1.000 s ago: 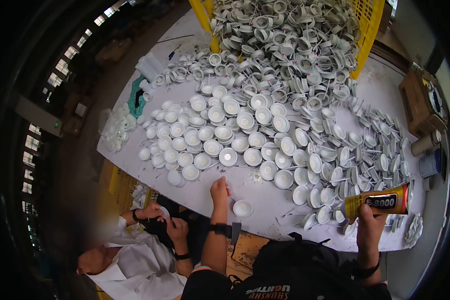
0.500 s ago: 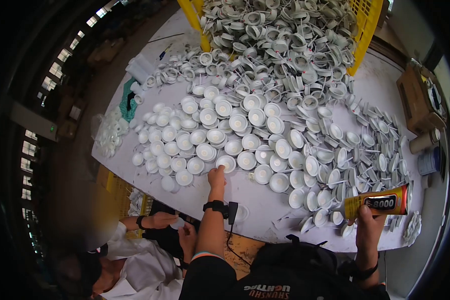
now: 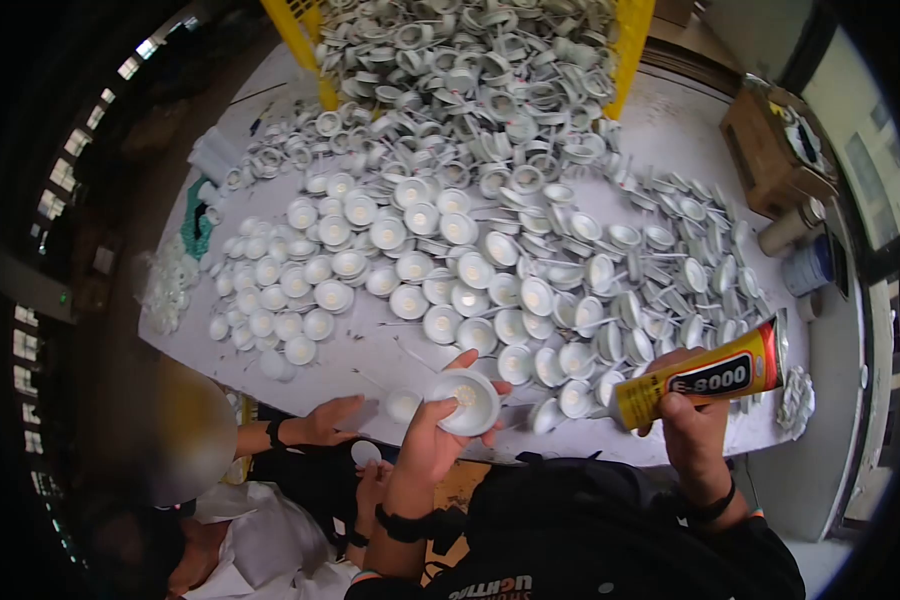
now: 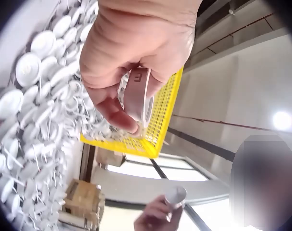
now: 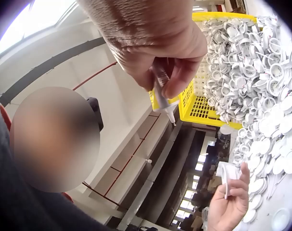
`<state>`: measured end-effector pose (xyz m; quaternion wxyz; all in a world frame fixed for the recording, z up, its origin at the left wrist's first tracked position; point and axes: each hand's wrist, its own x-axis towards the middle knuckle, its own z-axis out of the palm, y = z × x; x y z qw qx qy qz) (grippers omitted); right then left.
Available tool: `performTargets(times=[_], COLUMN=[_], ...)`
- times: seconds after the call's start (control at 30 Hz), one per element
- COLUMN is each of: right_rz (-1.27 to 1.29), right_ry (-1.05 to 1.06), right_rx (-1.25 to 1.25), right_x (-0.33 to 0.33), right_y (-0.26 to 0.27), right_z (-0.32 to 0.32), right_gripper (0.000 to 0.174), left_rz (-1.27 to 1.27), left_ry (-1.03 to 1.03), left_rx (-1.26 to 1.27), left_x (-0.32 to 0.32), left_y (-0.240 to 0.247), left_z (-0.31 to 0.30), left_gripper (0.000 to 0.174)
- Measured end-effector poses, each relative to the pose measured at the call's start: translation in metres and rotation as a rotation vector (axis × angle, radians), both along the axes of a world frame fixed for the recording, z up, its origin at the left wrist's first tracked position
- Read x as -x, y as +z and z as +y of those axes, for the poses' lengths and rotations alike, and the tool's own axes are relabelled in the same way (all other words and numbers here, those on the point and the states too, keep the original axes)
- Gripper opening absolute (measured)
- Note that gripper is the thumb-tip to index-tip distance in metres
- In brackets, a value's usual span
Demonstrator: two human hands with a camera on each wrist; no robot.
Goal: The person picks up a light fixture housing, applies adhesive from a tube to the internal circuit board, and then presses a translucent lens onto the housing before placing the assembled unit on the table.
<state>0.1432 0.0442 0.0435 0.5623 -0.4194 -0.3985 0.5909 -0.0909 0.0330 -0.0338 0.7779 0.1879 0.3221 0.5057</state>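
Observation:
In the head view my left hand (image 3: 438,430) grips a round white lamp housing (image 3: 467,402), its dished face turned up, thumb on the rim. The left wrist view shows the same housing (image 4: 137,94) edge-on between thumb and fingers of the left hand (image 4: 136,48). My right hand (image 3: 695,430) grips a yellow and black glue tube (image 3: 710,380) at the right, nozzle end toward the left. From the right wrist view, the tube's pointed nozzle (image 5: 170,114) sticks out below the right hand (image 5: 155,43). Tube and housing are apart.
Many white housings (image 3: 410,301) cover the table (image 3: 360,350), heaped up to a yellow crate (image 3: 630,55). One housing (image 3: 403,404) lies left of my left hand. Another person's hand (image 3: 330,420) reaches near the table edge. A cardboard box (image 3: 765,150) and cans stand at right.
My left hand has picked up a housing from the group and drawn it back toward me. My right hand has moved left with the tube. The other person's hands have parted.

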Motion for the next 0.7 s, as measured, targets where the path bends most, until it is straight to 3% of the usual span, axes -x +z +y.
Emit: performTargets(times=[0.13,0.2,0.27,0.4,0.7], right_rz=[-0.050,-0.355,-0.379,-0.456,-0.540], right_ry=[0.043,0.073,0.085,0.075,0.070], right_rx=[-0.032,-0.333,-0.349,-0.366,-0.396], right_x=[-0.016,-0.024,-0.029,-0.027,-0.024], right_y=[0.008,0.005,0.008,0.016,0.019], right_z=[-0.007,-0.006,-0.007,-0.007,-0.008], right_gripper=[0.029,0.027,0.026,0.026,0.029], left_rz=[-0.337,-0.330,-0.444,-0.514,-0.524], left_ry=[-0.031,-0.077,-0.133,-0.256,-0.327], left_rx=[0.050,0.043,0.029,0.012,0.004], left_x=[-0.046,-0.062,-0.072,-0.090,-0.089], left_y=[0.020,0.027,0.022,0.032,0.030], left_z=[-0.012,-0.015,-0.021,-0.026,-0.031], left_gripper=[0.061,0.059,0.055,0.055,0.060])
